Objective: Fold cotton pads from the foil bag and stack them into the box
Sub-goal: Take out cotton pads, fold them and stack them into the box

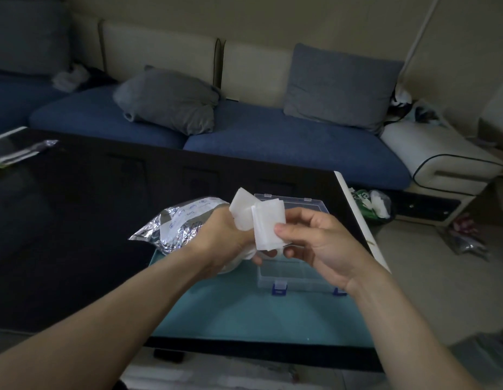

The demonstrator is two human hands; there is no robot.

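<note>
Cotton: white cotton pads [268,223] are held up between both hands, just above the box; one is pinched by the right hand, the rest bunched in the left.
Left hand [226,240]: fingers curled round a clump of pads, one corner sticking up past the knuckles; how many it holds cannot be told.
Right hand [312,237]: thumb and fingers pinch the near edge of a squarish pad, which already looks doubled over.
Foil bag [174,225]: crinkled silver, lying on the surface just left of and behind the left hand, mouth towards it.
Box [295,266]: clear plastic with blue latches, directly beneath the right hand on a teal mat [239,311]; whether the lid is shut or what lies inside cannot be told.
Step in hand: folding, or separating one pad from the clump; nothing plainly stacked yet.
Next move: likely calls for the right hand to free its pad, press the crease flat, then lower it into the box while the left keeps the others together.
Writing: the bag bears small printed icons and a word that may read "Date"; too blurred for any brand.
Beyond: a blue sofa [273,142] with grey cushions, well behind both hands.
</note>
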